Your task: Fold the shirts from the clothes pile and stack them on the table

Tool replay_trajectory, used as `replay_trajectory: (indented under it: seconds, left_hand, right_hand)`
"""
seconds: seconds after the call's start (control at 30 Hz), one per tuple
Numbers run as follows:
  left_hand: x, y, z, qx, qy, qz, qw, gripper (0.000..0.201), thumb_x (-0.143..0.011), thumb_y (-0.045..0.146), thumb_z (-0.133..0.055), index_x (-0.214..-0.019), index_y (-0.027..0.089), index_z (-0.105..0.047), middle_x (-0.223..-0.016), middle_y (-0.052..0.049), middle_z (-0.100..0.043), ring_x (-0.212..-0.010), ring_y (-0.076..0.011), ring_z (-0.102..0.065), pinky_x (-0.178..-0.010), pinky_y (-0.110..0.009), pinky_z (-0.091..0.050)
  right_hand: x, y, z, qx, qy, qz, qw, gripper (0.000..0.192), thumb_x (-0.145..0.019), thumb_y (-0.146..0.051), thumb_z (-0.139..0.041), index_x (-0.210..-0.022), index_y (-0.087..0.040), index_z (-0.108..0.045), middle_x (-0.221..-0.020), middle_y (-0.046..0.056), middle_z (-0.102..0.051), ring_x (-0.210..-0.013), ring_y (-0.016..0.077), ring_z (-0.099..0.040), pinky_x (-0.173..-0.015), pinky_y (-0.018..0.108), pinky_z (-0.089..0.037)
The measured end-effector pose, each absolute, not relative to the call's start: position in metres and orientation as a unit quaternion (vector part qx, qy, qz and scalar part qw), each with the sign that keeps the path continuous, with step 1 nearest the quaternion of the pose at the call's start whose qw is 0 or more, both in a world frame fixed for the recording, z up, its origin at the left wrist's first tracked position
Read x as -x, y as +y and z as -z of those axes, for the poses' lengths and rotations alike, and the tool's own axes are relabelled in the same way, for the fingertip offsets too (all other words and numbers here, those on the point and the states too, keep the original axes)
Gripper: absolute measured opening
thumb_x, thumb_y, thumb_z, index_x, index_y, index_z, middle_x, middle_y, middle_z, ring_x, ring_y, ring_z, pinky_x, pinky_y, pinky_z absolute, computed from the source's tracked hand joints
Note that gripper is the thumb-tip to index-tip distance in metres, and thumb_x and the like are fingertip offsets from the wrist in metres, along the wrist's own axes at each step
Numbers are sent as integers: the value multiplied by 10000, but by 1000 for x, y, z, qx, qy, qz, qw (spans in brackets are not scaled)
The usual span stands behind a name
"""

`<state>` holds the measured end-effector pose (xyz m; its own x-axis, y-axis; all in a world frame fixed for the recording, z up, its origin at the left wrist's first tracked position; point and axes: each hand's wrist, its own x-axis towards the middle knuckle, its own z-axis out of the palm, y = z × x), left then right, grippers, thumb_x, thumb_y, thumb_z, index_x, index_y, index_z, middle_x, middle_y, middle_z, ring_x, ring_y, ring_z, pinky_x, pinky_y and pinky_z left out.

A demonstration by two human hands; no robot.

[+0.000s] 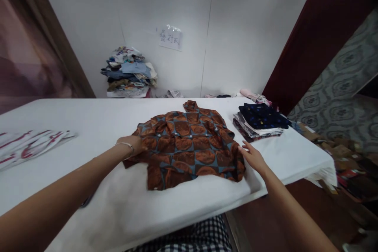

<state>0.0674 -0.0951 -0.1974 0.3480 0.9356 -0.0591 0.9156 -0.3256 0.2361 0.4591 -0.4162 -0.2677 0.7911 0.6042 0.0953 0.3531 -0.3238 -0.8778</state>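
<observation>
A brown shirt (189, 145) with a blue-grey check and round pattern lies spread on the white-covered table, its collar at the far side and its front buttons running crosswise. My left hand (132, 145), with a bracelet at the wrist, is closed at the shirt's left side; its fingertips are partly hidden against the fabric. At the right side, my right hand (253, 157) touches the shirt's edge with its fingers stretched out and apart.
Folded clothes (261, 120) form a stack at the right, topped by a dark blue garment. A taller clothes pile (130, 73) stands against the back wall. Red-and-white fabric (32, 145) lies at left. A handwritten sign (170, 38) hangs on the wall. The table edge (218, 209) is close to me.
</observation>
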Motion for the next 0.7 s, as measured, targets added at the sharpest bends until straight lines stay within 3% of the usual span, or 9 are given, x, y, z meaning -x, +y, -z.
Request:
replay_trajectory:
  seconds: [0.1, 0.23, 0.37, 0.47, 0.6, 0.7]
  left_hand:
    - [-76, -87, 193, -813, 573, -2, 99, 478, -747, 556, -633, -973, 140, -701, -1015, -185, -730, -1015, -386, -646, -857, -456, -489]
    - [-96, -83, 211, -811, 575, 4, 110, 537, -852, 597, -433, -1077, 191, -703, -1163, -165, -699, -1087, -330, -638, -886, -395, -493]
    - [-118, -81, 235, -794, 594, -20, 128, 563, -827, 587, -476, -1164, 178, -667, -1209, -166, -680, -1098, -312, -639, -873, -370, -503]
    - [-126, -76, 241, -779, 611, -48, 132, 442, -837, 459, -505, -1130, 179, -682, -1205, -163, -683, -1104, -299, -639, -864, -352, -499]
    - [-111, -63, 231, -752, 639, -90, 131, 414, -885, 332, -385, -1116, 174, -691, -1190, -163, -689, -1076, -271, -651, -822, -324, -498]
    - [-83, -56, 222, -725, 671, -92, 128, 468, -880, 354, -348, -1114, 127, -684, -1173, -208, -682, -1057, -314, -651, -772, -361, -506]
  right_hand:
    - [-455, -400, 274, 819, -363, -132, 425, 543, -734, -487, -691, -1214, -237, -651, -1043, 81, -723, -903, 262, -672, -853, 389, -490]
    - [-449, -385, 285, 823, -412, -106, 377, 536, -775, -428, -634, -1277, -242, -603, -1162, 75, -701, -1089, 281, -641, -938, 389, -475]
    - [-446, -380, 290, 797, -406, -122, 430, 559, -741, -442, -625, -1246, -203, -614, -1183, 85, -696, -1118, 279, -632, -975, 409, -474]
    - [-447, -382, 291, 766, -392, -169, 481, 519, -695, -467, -642, -1133, -188, -663, -1074, 78, -733, -1016, 275, -671, -932, 414, -506]
    - [-456, -388, 294, 756, -333, -157, 541, 437, -648, -450, -670, -993, -183, -695, -955, 72, -749, -928, 271, -687, -894, 417, -524]
    - [-459, -392, 295, 749, -283, -180, 572, 561, -615, -419, -711, -1112, -165, -657, -929, 72, -743, -903, 273, -692, -877, 425, -534]
